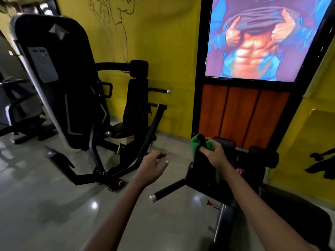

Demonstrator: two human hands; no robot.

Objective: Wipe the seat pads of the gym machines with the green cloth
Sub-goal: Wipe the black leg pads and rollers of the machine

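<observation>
Risk, cloth: the green cloth (198,144) is bunched over the top edge of the upright black pad (203,171), with a tail hanging down the pad's right side under the wrist; I judge a wipe with it wadded like this would smear only a narrow strip and could drag that tail loose.
Risk, machine: a chrome-capped handle bar (167,192) sticks out left of the pad, and a red-tipped adjustment pin (210,203) sits just below it; a hard downward stroke could knock the forearm against either.
Risk, footing: the grey floor (54,205) is glossy with light glare, so leaning in may mean a slip.
Right hand (213,153): fingers curled round the cloth at the pad's top edge, arm stretched forward from the near right.
Left hand (154,165): holds nothing, fingers loosely bent, hovering over the floor left of the pad, well apart from the cloth.
Cloth location: on the near-right machine's pad, in the right hand's grip.
Other machine: the seat of the black machine (119,127) stands far left by the yellow wall (163,42), not yet reached.
Background: a muscle poster (262,37) above wooden panels (241,113).
</observation>
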